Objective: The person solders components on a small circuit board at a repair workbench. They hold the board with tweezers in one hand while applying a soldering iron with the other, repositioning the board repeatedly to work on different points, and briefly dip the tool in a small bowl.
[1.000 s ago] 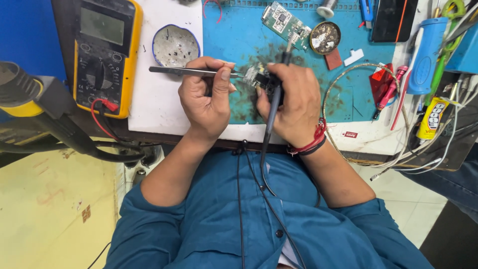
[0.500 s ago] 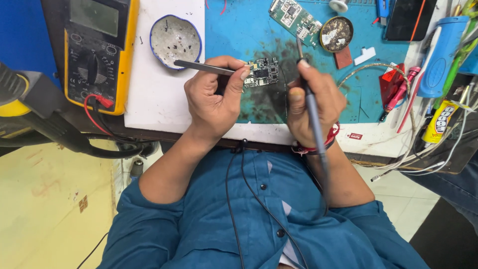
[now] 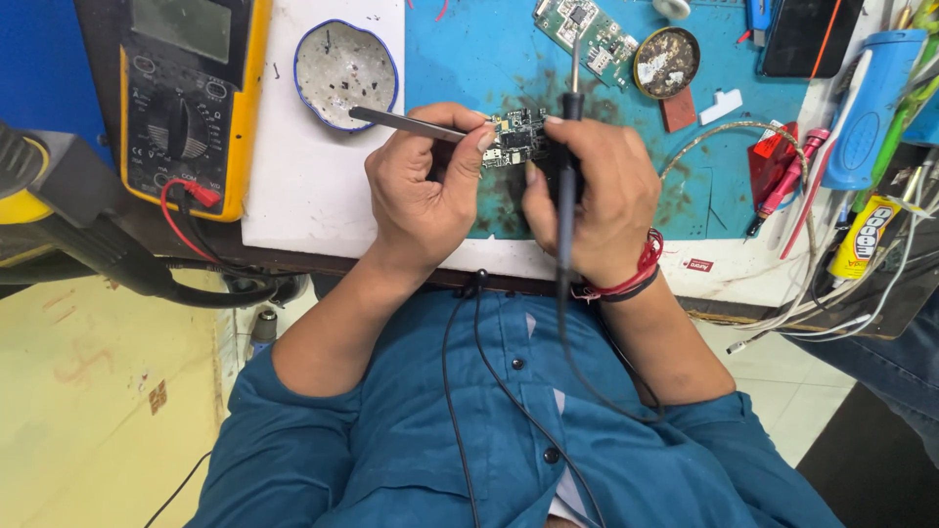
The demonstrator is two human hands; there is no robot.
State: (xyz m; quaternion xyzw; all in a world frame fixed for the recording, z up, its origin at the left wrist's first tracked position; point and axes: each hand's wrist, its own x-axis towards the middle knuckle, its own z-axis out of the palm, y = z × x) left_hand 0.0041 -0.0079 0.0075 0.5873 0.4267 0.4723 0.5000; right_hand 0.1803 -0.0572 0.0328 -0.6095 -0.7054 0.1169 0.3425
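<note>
My left hand (image 3: pixel 423 186) grips metal tweezers (image 3: pixel 401 121), whose free end points left toward a small white bowl (image 3: pixel 345 71). A small dark circuit board (image 3: pixel 515 137) lies on the blue mat (image 3: pixel 469 59) between both hands, at the tweezers' tip. My right hand (image 3: pixel 592 200) holds a black soldering iron (image 3: pixel 569 117), its thin tip pointing away from me past the board and its cable running back over my blue shirt. A red band circles my right wrist.
A yellow multimeter (image 3: pixel 186 98) with red lead sits at the left. A green circuit board (image 3: pixel 585 29) and a round tin (image 3: pixel 666 62) lie beyond the hands. Blue tool, red pen, glue tube and tangled cables crowd the right. White sheet (image 3: pixel 313 196) covers the bench's left part.
My right hand swung the soldering iron from lying back toward me to pointing away over the board. Both hands closed in around the small board; the view shifted slightly.
</note>
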